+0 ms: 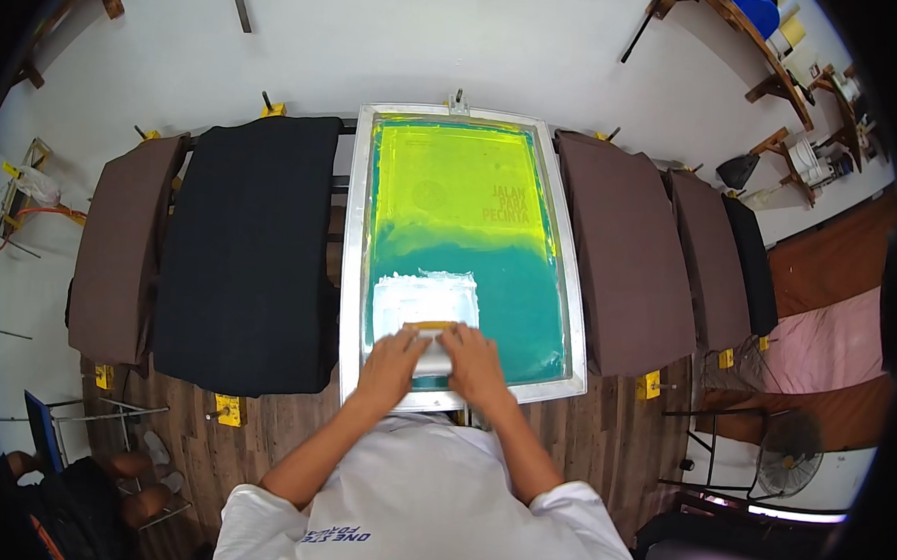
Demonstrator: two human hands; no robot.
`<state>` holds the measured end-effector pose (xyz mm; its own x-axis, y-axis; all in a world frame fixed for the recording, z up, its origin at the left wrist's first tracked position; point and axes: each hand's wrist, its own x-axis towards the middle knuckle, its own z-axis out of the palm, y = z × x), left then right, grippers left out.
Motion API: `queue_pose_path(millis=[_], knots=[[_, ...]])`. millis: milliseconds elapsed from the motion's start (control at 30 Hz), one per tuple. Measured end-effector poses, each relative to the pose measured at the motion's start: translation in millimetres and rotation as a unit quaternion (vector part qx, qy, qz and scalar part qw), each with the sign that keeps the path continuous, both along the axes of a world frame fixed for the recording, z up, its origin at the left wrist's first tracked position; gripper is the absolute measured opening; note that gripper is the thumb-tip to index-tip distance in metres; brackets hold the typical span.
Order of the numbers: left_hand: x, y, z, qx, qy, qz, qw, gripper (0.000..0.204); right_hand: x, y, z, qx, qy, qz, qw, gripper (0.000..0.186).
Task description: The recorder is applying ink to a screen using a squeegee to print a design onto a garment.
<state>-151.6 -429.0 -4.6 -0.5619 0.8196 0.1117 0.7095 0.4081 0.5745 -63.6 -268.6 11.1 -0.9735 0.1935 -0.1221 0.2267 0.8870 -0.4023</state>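
Both my hands grip a squeegee [433, 357] with a pale body and a yellowish edge, low on a screen-printing frame [565, 225]. My left hand [393, 366] is closed on its left end and my right hand [473, 357] on its right end. Just beyond the squeegee, a thick patch of white ink [423, 297] covers the lower left of the mesh. The mesh [513, 303] is teal in its near part and bright yellow-green in its far part, where faint lettering and a round mark show. A clamp [458, 104] meets the frame's far edge.
Left of the frame hang black fabric [250, 251] and brown fabric [122, 246] over boards; brown pieces [630, 258] continue on the right. Yellow brackets [228, 411] jut out below the boards. A fan [789, 465] stands at right; a seated person's legs [150, 477] show lower left.
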Motion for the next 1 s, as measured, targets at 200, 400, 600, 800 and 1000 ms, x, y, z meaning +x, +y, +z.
queue_pose_path(millis=[200,400,600,800,1000], knots=[[35,-25,12,-0.026,-0.055,-0.024,0.998,0.062,42,-25,15,-0.04,-0.027,0.0,0.999,0.058],[-9,-1,26,0.023,-0.065,-0.029,0.997,0.04,-1,1,33,-0.023,-0.027,0.009,0.999,0.044],[-37,22,5,0.073,-0.037,0.001,0.997,0.039,-35,20,13,-0.002,0.003,-0.005,1.0,0.044],[24,-17,3,-0.014,-0.014,-0.015,1.0,0.054,24,-14,3,-0.015,0.013,0.006,1.0,0.055],[22,-20,31,-0.038,-0.09,-0.039,0.994,0.047,28,-15,31,-0.044,-0.074,0.023,0.996,0.046]])
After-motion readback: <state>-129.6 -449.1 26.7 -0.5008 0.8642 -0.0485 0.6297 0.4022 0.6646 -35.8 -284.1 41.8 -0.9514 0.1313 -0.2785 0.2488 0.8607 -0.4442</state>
